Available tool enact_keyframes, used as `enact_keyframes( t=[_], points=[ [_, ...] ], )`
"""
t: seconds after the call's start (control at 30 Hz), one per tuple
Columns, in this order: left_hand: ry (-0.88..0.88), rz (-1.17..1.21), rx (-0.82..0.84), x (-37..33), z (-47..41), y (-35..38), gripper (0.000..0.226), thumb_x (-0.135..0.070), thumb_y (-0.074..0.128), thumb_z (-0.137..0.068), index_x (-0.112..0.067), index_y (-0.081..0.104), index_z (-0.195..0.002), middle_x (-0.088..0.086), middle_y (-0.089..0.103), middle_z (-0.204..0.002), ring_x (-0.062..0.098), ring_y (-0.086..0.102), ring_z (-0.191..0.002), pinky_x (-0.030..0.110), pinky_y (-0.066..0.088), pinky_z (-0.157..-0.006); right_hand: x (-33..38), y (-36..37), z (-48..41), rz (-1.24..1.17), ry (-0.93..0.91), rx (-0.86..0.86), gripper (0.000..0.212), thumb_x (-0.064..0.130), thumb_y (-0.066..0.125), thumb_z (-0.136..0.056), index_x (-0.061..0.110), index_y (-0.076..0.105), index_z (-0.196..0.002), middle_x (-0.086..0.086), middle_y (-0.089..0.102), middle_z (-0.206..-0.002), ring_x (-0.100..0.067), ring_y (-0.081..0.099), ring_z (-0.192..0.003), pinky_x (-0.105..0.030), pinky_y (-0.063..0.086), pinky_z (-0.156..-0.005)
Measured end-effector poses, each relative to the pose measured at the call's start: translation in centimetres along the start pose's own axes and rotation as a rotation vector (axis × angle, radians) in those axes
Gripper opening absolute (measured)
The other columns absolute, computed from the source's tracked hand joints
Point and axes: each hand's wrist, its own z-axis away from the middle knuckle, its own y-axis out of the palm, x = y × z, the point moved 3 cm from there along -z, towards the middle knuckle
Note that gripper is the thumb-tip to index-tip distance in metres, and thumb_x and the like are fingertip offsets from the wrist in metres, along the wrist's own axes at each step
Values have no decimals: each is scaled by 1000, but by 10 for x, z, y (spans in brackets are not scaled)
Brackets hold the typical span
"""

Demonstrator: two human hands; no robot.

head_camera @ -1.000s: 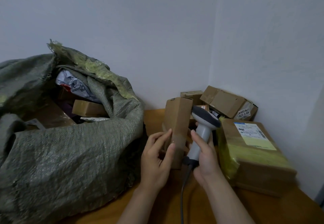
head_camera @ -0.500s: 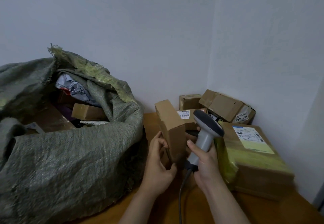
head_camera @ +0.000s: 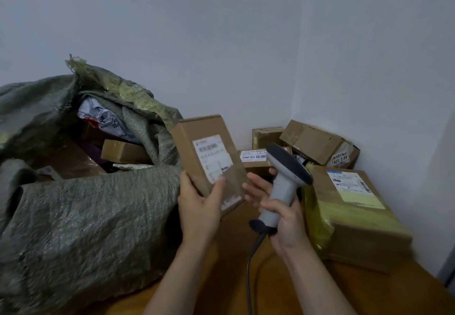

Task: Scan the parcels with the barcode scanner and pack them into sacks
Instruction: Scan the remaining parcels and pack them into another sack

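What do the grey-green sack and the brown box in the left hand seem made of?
Large grey-green sack: likely woven plastic, matte; visible weave, frayed rim. Small brown box: matte cardboard; plain brown faces, creased edges.

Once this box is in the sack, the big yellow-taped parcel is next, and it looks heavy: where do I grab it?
Probably by its near end and left side, coming from the front-left: the big parcel lies flat, label up, with the wall close on its right and other boxes behind. It looks too broad for a one-handed grip, so put the scanner down first.
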Motion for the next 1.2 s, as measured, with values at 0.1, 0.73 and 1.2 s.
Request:
enact_keyframes(
  t=[0.1, 0.73, 1.2],
  points=[
    [-238, 120, 22, -16, -19, -6, 47, -30, 80, -89, -30, 56, -129, -11, 71, -118, 12, 72, -102, 41, 62, -88, 3, -6, -2, -27, -57, -49, 66, -9, 56, -78, 15, 47, -139, -25, 67, -128, -38, 69, -110, -45, 51, -92],
    [-509, -13, 92, -83, -48, -73, 19, -25, 67, -94, -15, 68, -110, 11, 76, -103, 30, 73, -92, 35, 54, -70, 1, 23, 14, 77, 48, 102, 67, 3, 64, -74, 10, 54, -140, -12, 70, -130, -33, 65, -123, -47, 50, -102],
    [-271, -533, 43, -158, -98, -224, 49, -42, 93, -72, -17, 69, -106, 6, 64, -109, 22, 67, -89, 25, 56, -47, 4, 171, 18, 222, 252, 366, 57, -12, 49, -93, 25, 45, -137, 0, 64, -137, -40, 74, -99, -43, 63, -71]
  ],
)
